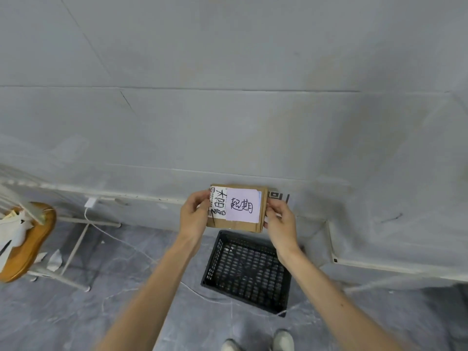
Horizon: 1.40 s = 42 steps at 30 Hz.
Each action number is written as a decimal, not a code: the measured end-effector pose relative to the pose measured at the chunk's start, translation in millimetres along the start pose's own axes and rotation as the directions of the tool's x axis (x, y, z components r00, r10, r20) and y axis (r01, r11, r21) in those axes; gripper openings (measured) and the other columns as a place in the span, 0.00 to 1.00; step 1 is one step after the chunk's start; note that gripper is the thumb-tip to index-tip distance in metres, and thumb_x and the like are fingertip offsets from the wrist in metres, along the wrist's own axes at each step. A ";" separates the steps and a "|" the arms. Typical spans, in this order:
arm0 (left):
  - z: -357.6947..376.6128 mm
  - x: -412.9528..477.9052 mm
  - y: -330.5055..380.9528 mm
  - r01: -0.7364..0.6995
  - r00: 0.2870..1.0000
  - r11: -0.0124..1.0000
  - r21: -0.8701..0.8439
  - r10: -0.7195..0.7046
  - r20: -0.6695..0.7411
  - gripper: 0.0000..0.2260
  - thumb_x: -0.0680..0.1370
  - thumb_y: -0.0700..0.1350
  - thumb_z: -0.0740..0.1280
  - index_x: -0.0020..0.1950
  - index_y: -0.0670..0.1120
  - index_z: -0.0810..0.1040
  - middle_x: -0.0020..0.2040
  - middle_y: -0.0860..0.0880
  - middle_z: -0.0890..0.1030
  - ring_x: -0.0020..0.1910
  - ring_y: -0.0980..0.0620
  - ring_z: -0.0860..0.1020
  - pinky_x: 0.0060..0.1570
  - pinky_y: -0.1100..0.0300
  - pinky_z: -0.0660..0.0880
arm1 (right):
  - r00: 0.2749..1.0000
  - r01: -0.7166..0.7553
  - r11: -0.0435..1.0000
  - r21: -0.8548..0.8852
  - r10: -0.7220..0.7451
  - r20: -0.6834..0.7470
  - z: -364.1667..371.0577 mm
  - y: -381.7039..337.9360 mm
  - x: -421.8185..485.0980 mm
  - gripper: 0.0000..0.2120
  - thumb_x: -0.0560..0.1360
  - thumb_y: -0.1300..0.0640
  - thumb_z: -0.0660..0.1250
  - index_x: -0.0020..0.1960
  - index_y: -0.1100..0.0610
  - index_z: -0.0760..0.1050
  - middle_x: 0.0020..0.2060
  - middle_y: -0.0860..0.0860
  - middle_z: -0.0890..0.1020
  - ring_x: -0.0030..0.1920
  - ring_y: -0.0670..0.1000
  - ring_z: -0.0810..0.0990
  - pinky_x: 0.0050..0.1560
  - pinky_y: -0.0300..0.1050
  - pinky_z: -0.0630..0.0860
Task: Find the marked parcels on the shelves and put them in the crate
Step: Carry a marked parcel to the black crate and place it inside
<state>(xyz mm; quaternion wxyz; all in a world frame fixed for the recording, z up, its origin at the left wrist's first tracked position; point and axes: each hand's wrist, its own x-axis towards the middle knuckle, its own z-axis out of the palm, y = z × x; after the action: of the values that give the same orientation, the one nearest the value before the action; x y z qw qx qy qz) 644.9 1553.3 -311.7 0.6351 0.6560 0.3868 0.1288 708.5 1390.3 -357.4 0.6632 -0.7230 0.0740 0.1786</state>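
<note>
A flat brown cardboard parcel (236, 225) hangs in the air above the crate. It carries a pale note with handwritten characters and a white shipping label on its left. My left hand (193, 214) grips the parcel's left edge and my right hand (279, 219) grips its right edge. Directly below, on the grey floor, stands a black plastic lattice crate (247, 271); its inside looks empty. No shelves appear in the view.
A grey wall fills the background. At the left stand a white metal rack frame (73, 249) and a round wooden stool (30, 247) with white scraps on it. A white cable (121, 239) trails across the floor. A white ledge (379, 267) runs at the right. My shoes (258, 342) are at the bottom.
</note>
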 end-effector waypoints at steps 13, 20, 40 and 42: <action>34.8 75.6 -157.0 0.138 0.987 0.987 0.086 -0.144 0.069 0.11 0.83 0.37 0.62 0.56 0.44 0.83 0.52 0.49 0.86 0.47 0.54 0.83 0.39 0.66 0.78 | 0.960 -0.253 0.967 0.004 0.252 -0.119 6.9 164.4 64.7 0.13 0.84 0.59 0.56 0.55 0.48 0.78 0.52 0.46 0.83 0.57 0.50 0.81 0.64 0.54 0.77; 37.4 135.0 -267.1 0.208 0.949 0.960 0.185 -0.244 0.198 0.13 0.82 0.37 0.62 0.57 0.48 0.84 0.54 0.52 0.86 0.56 0.51 0.83 0.62 0.51 0.78 | 0.911 -0.362 0.932 0.024 0.359 -0.206 25.1 270.6 106.4 0.16 0.85 0.58 0.55 0.50 0.45 0.79 0.54 0.47 0.84 0.58 0.51 0.81 0.65 0.57 0.76; 68.3 253.4 -505.1 0.417 0.838 0.832 0.365 -0.508 0.200 0.14 0.83 0.42 0.61 0.69 0.48 0.73 0.56 0.50 0.79 0.46 0.60 0.76 0.41 0.66 0.70 | 0.770 -0.602 0.791 0.107 0.611 -0.182 93.6 518.9 219.1 0.14 0.85 0.59 0.56 0.62 0.54 0.79 0.56 0.54 0.84 0.58 0.55 0.81 0.64 0.58 0.77; 71.8 261.4 -518.8 0.419 0.830 0.824 0.381 -0.518 0.208 0.16 0.83 0.41 0.61 0.72 0.47 0.72 0.57 0.51 0.79 0.46 0.60 0.75 0.44 0.65 0.69 | 0.755 -0.624 0.772 0.123 0.636 -0.158 97.0 532.2 229.9 0.15 0.85 0.59 0.56 0.66 0.56 0.77 0.57 0.54 0.84 0.56 0.54 0.82 0.62 0.55 0.78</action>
<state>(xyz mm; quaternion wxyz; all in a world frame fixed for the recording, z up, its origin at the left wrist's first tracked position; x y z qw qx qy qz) 688.4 1621.0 -891.5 0.5836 0.6450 0.4514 -0.1993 722.6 1457.6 -941.2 0.5764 -0.6484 0.3818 0.3188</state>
